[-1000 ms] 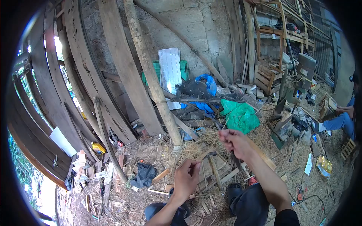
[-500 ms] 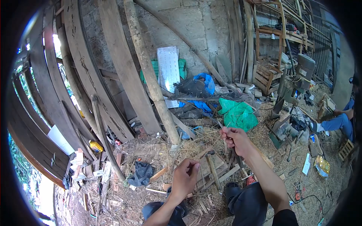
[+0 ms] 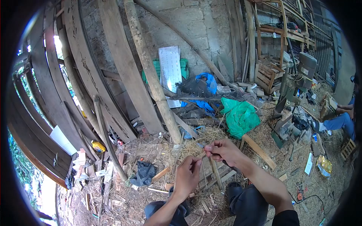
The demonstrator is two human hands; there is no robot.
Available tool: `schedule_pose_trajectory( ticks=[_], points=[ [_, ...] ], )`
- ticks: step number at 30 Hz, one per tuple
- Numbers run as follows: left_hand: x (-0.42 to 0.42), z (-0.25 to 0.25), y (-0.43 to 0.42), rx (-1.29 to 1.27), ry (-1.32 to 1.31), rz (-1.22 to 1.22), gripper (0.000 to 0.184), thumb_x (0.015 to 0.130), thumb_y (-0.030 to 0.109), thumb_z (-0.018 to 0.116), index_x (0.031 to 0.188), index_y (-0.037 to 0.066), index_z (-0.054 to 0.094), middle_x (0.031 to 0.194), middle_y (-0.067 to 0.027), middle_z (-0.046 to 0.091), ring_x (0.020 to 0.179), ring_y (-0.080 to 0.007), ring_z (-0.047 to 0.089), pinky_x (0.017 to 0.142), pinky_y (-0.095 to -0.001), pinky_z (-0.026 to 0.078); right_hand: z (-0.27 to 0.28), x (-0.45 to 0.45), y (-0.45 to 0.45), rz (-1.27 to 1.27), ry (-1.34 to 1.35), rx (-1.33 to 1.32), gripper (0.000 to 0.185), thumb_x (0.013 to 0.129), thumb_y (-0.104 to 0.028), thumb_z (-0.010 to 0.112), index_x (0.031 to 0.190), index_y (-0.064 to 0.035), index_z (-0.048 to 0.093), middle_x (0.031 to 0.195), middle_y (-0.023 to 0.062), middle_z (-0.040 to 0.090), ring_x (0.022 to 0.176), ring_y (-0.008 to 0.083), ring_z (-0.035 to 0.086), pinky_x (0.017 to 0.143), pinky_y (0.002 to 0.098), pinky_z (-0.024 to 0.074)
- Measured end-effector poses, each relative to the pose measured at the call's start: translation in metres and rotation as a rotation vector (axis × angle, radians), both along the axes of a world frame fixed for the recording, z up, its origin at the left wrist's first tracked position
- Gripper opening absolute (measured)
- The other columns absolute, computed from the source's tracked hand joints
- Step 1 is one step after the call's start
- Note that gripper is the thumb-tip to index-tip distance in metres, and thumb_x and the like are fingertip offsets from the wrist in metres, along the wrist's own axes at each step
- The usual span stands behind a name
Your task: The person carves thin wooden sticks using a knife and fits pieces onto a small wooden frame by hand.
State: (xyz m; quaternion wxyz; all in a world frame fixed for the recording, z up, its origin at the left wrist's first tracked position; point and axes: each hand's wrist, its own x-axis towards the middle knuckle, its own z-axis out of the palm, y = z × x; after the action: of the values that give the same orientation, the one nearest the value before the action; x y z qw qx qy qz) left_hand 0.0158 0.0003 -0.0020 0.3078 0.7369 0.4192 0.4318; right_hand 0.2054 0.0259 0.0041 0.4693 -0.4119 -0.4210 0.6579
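I'm pinching a thin tool with my right hand, camera-side of the green bag; my left hand is holding its fingers curled, contents unreadable. A plank is lying just before the bag.

Littered ground with straw, scattered wood scraps, a crumpled dark plastic bag and a gold packet.

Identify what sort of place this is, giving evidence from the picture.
Probably a makeshift woodworking shed: long boards stand by a rough wall, wood scraps litter the ground, and what looks like a motorised machine stands to the right.
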Motion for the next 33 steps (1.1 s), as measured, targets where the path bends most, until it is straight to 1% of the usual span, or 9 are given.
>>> schedule_pose_trajectory(
  ticks=[4,6,10,13,15,19,22,24,33],
  points=[
    [0.003,-0.002,0.0,0.0,-0.062,-0.004,0.008,0.088,0.005,0.059,0.093,-0.002,0.057,0.072,-0.014,0.058,0.059,-0.0183,0.055,0.057,-0.0309,0.044,0.003,0.007,0.0,-0.017,-0.042,0.037,0.021,0.088,-0.021,0.067,0.082,-0.0006,0.063,0.073,0.0034,0.063,0.048,0.0055,0.043,0.043,0.0221,0.0317],
    [0.005,-0.001,-0.001,0.053,-0.011,-0.002,0.009,0.09,0.005,0.058,0.091,-0.004,0.057,0.073,-0.0098,0.06,0.064,-0.0099,0.056,0.059,-0.0258,0.047,0.006,0.006,-0.002,-0.036,-0.057,0.036,0.02,0.089,-0.019,0.065,0.083,-0.0002,0.063,0.071,0.003,0.062,0.049,0.0054,0.043,0.043,0.0217,0.0303],
    [0.006,-0.002,0.0,0.052,-0.009,-0.016,0.009,0.09,0.005,0.058,0.09,-0.004,0.057,0.072,-0.0094,0.06,0.063,-0.009,0.053,0.057,-0.0256,0.045,0.008,0.008,-0.004,-0.036,-0.144,0.093,0.019,0.09,-0.018,0.064,0.084,0.0001,0.064,0.067,0.0022,0.059,0.049,0.0049,0.043,0.042,0.0209,0.029],
    [0.006,-0.001,-0.001,0.009,-0.063,0.014,0.007,0.088,0.004,0.06,0.089,-0.002,0.057,0.07,-0.0141,0.058,0.057,-0.0187,0.055,0.055,-0.0312,0.044,0.011,-0.004,-0.014,-0.005,-0.198,0.144,0.018,0.09,-0.018,0.063,0.086,0.0003,0.064,0.067,0.0019,0.059,0.05,0.0045,0.043,0.043,0.0203,0.0294],
    [0.002,0.005,-0.004,0.002,-0.023,0.028,0.009,0.091,0.004,0.057,0.09,-0.005,0.056,0.072,-0.0101,0.06,0.063,-0.0083,0.053,0.056,-0.0253,0.045,0.001,-0.006,-0.014,0.018,-0.19,0.13,0.018,0.09,-0.017,0.062,0.087,0.0006,0.064,0.068,0.002,0.059,0.05,0.0043,0.043,0.043,0.0201,0.0296],
    [0.002,0.0,-0.002,0.016,-0.028,-0.011,0.009,0.091,0.004,0.057,0.091,-0.005,0.056,0.073,-0.0105,0.06,0.064,-0.0085,0.054,0.056,-0.0254,0.045,-0.004,0.004,-0.001,-0.035,0.038,0.101,0.019,0.089,-0.019,0.065,0.089,0.0001,0.064,0.069,0.0026,0.06,0.05,0.0048,0.043,0.043,0.0203,0.0308],
    [0.003,-0.002,-0.001,0.012,-0.026,0.018,0.01,0.091,0.004,0.057,0.091,-0.006,0.057,0.073,-0.0113,0.061,0.065,-0.009,0.055,0.058,-0.0257,0.046,-0.002,-0.015,-0.011,0.027,-0.012,0.087,0.018,0.09,-0.017,0.063,0.089,0.0009,0.063,0.069,0.0028,0.059,0.049,0.0046,0.041,0.043,0.021,0.0296],
    [-0.001,0.0,0.0,-0.119,-0.061,0.024,0.007,0.088,0.005,0.059,0.09,-0.002,0.057,0.069,-0.0133,0.059,0.056,-0.0164,0.053,0.054,-0.0299,0.042,0.002,-0.017,-0.014,0.073,-0.076,0.094,0.019,0.09,-0.018,0.063,0.088,0.0006,0.063,0.07,0.0026,0.06,0.048,0.0044,0.041,0.043,0.021,0.0292],
    [-0.003,-0.005,0.002,-0.052,-0.08,-0.005,0.009,0.09,0.004,0.057,0.092,-0.005,0.059,0.074,-0.0087,0.062,0.068,-0.0089,0.057,0.063,-0.0253,0.048,0.0,0.0,-0.005,-0.006,-0.124,0.08,0.018,0.09,-0.017,0.063,0.092,0.0011,0.063,0.069,0.0016,0.058,0.049,0.0051,0.04,0.044,0.0203,0.0301]
  ],
)
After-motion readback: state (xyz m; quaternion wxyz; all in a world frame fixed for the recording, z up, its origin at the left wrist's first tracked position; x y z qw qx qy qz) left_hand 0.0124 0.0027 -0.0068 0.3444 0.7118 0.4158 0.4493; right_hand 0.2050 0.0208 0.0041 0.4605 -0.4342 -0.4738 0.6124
